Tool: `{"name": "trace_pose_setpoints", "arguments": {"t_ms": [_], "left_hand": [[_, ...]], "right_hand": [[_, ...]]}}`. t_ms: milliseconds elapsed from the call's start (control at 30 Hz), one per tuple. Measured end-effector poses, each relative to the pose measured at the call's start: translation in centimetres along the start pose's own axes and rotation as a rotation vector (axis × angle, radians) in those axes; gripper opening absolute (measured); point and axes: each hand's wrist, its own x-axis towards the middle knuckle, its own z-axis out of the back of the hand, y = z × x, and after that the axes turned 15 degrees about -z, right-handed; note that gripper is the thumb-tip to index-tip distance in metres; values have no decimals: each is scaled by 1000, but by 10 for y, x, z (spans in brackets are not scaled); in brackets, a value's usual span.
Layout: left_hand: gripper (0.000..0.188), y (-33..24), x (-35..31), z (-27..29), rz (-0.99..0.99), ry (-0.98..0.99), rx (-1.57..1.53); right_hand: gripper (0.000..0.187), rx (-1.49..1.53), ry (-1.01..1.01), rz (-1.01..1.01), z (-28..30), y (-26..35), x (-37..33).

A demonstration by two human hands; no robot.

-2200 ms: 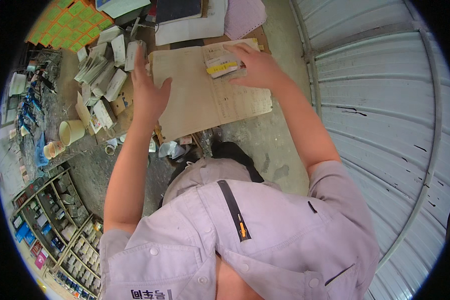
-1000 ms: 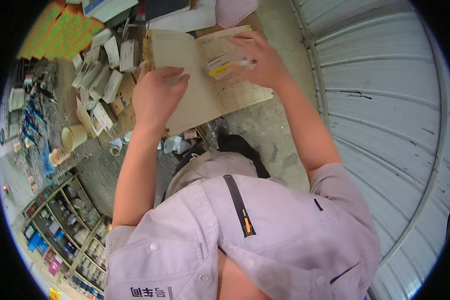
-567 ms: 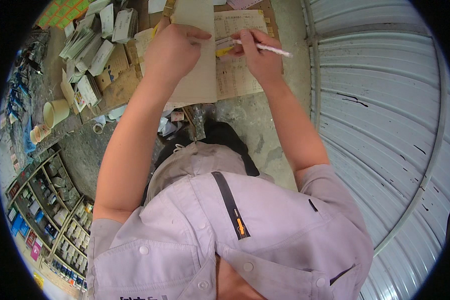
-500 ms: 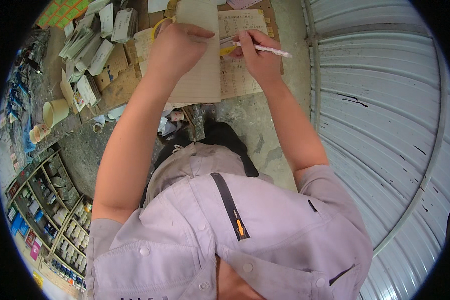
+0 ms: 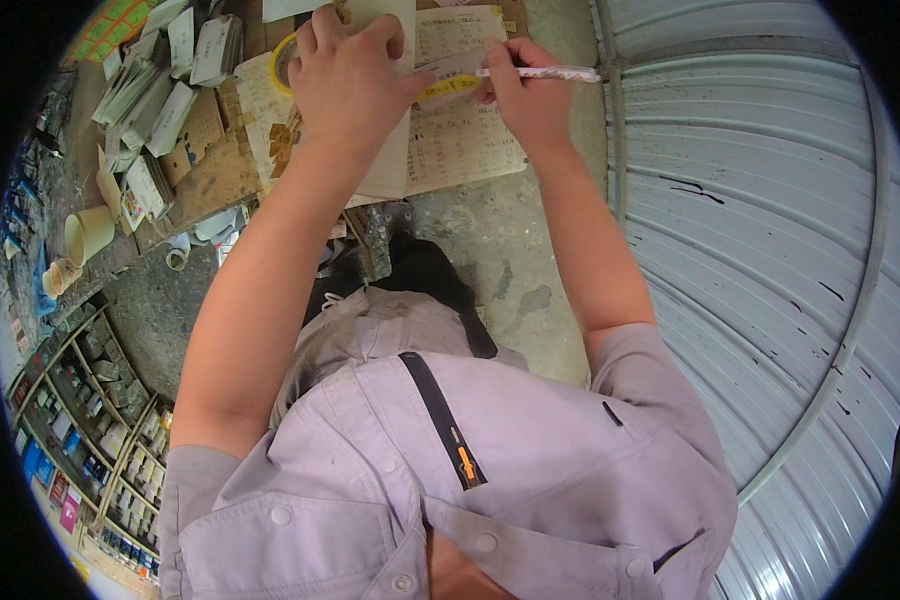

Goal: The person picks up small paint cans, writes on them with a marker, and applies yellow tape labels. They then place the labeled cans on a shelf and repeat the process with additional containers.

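Note:
A notebook (image 5: 465, 150) with handwritten rows lies on the table at the top of the view. My left hand (image 5: 355, 85) rests over its left side, fingers apart, with the thumb reaching past the edge of a blank page (image 5: 390, 175). Behind that hand a yellow tape roll (image 5: 283, 65) partly shows. My right hand (image 5: 532, 95) is closed on a white pen (image 5: 560, 73) with a reddish pattern, pointing left. Between the two hands is a strip (image 5: 448, 87), yellow with writing, near my left thumb and right fingertips. Whether either hand pinches it I cannot tell.
Bundles of cards or papers (image 5: 150, 110) are heaped on the table's left. Beside them stands a cream cup (image 5: 88, 233), near smaller cups (image 5: 60, 277). A metal rack (image 5: 80, 440) holds small boxes at the lower left. A corrugated metal wall (image 5: 750, 200) runs along the right.
My left hand has shifted slightly and spread its fingers. The blank page edge has moved left, uncovering more of the written page and the yellow strip. The pen has turned nearer to level.

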Motion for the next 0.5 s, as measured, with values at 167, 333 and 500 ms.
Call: {"name": "trace_pose_setpoints", "arguments": {"t_ms": [167, 333, 500], "left_hand": [[49, -3, 2, 5, 13, 31, -21], [41, -14, 10, 24, 202, 109, -170], [45, -16, 16, 30, 214, 139, -194]], "right_hand": [[32, -51, -30, 44, -9, -1, -3], [30, -149, -38, 51, -8, -4, 1], [29, -248, -80, 104, -9, -12, 5]]}}
